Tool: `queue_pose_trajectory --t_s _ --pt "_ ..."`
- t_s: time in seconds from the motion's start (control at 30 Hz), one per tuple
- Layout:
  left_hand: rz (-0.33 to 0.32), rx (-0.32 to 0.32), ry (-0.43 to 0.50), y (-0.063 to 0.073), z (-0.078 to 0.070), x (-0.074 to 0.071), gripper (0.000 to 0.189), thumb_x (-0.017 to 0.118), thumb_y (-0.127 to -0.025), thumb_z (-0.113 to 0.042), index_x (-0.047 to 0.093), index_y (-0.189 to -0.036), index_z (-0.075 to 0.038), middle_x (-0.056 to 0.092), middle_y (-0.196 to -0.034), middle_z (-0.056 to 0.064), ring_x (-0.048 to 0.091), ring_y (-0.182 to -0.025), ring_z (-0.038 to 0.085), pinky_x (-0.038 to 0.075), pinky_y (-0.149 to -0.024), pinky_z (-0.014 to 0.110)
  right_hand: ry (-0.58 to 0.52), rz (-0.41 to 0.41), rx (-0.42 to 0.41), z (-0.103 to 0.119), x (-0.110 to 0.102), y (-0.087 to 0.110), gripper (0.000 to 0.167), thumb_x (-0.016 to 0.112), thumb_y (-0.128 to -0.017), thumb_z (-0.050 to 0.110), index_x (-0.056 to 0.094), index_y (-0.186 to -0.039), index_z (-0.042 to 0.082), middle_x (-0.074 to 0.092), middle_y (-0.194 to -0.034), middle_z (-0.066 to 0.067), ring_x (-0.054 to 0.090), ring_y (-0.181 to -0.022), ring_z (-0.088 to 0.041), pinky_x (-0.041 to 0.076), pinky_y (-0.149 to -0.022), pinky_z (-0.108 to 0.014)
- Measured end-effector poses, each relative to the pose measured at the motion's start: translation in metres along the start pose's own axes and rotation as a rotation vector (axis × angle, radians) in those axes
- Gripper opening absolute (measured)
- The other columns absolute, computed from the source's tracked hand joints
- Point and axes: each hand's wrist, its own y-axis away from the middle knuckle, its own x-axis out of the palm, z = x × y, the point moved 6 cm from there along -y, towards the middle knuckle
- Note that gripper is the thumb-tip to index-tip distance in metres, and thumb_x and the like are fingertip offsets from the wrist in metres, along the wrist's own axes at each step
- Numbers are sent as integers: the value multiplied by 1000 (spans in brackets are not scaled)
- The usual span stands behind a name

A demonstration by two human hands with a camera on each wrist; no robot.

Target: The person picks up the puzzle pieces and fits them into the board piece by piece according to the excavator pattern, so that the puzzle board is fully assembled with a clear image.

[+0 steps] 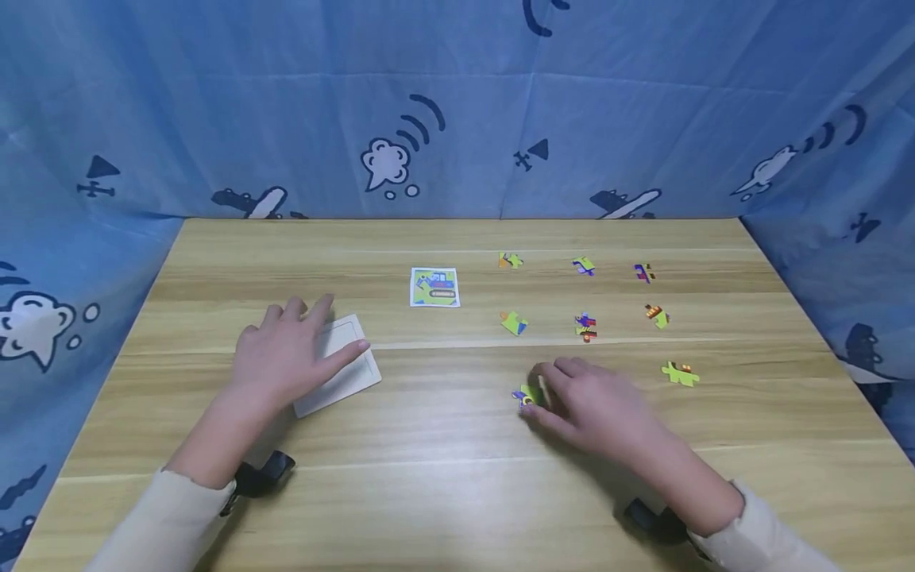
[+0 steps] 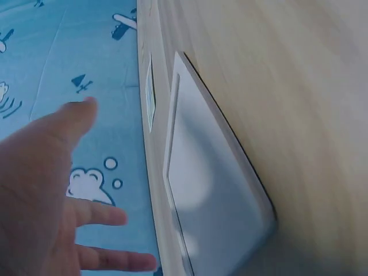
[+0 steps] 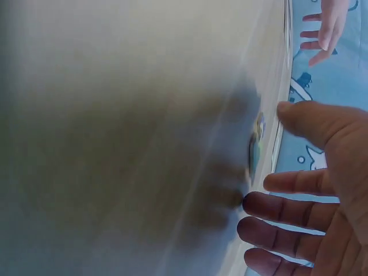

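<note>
My left hand (image 1: 282, 353) is spread above a white puzzle frame (image 1: 346, 377) at the left of the table. The left wrist view shows a gap between the outstretched thumb and that flat, rimmed frame (image 2: 210, 172). My right hand (image 1: 596, 405) is low over a green, blue and yellow jigsaw piece (image 1: 525, 396), thumb on one side and fingers on the other. From the right wrist, the thumb and fingers (image 3: 287, 207) look apart, with the piece (image 3: 256, 146) lying on the table between them. Whether any fingertip touches it is hard to tell.
A small picture card of a blue digger (image 1: 434, 287) lies at the table's middle. Loose jigsaw pieces lie spread out to its right, among them a green one (image 1: 513, 322), a blue and red one (image 1: 586, 326) and another green one (image 1: 681, 373). A blue curtain (image 1: 472, 119) hangs behind.
</note>
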Motion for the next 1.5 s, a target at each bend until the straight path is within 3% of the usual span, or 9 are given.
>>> queue_pose_trajectory --t_s 0.07,0.23,0.43,0.57,0.7,1.1,1.33,1.5 --pt "30 -10 -3 4 6 2 103 47 -90 -86 41 -160 -10 56 -140 30 56 -126 51 55 -83 67 -8 11 -6 3 2 2 36 80 -90 42 69 -107 13 53 -79 7 47 -67 -7 42 -57 -26" --pt "108 -15 11 13 16 10 112 57 -83 -87 44 -153 0 58 -132 32 57 -117 47 56 -79 64 -19 -4 -15 5 5 3 33 81 -91 32 71 -114 10 57 -85 6 46 -68 -5 44 -60 -24" --pt "175 42 62 26 22 13 128 78 -71 -80 37 -155 7 52 -140 34 54 -122 46 55 -86 67 -54 -21 -31 5 6 5 27 80 -91 18 72 -116 10 56 -87 6 45 -68 -3 45 -59 -23" --pt "205 70 80 30 23 14 124 88 -70 -67 37 -155 7 47 -142 33 51 -121 44 55 -89 64 -60 -20 -27 4 6 6 29 81 -90 11 73 -117 9 60 -93 3 51 -73 -5 51 -63 -26" --pt "190 104 86 30 21 15 114 90 -71 -60 43 -153 5 49 -136 29 52 -116 41 56 -88 60 -63 -9 -21 3 6 5 33 82 -87 5 73 -119 9 65 -101 0 58 -81 -8 58 -69 -28" --pt "156 243 101 23 -11 21 112 91 -72 -58 45 -155 1 53 -140 19 53 -124 34 50 -98 60 -103 -3 -25 7 6 5 27 78 -93 14 72 -119 8 62 -102 0 53 -81 -7 53 -70 -26" --pt "168 310 85 18 -37 30 114 89 -73 -61 43 -158 -2 50 -151 16 51 -136 33 46 -111 61 -84 -23 -37 9 5 6 31 83 -89 10 75 -119 13 60 -99 1 54 -84 -8 54 -70 -25" --pt "167 376 93 15 -58 33 115 88 -74 -63 42 -158 2 47 -157 18 47 -145 35 45 -114 58 -76 -23 -35 9 4 7 34 82 -89 9 73 -122 9 62 -100 0 56 -88 -11 56 -73 -28"
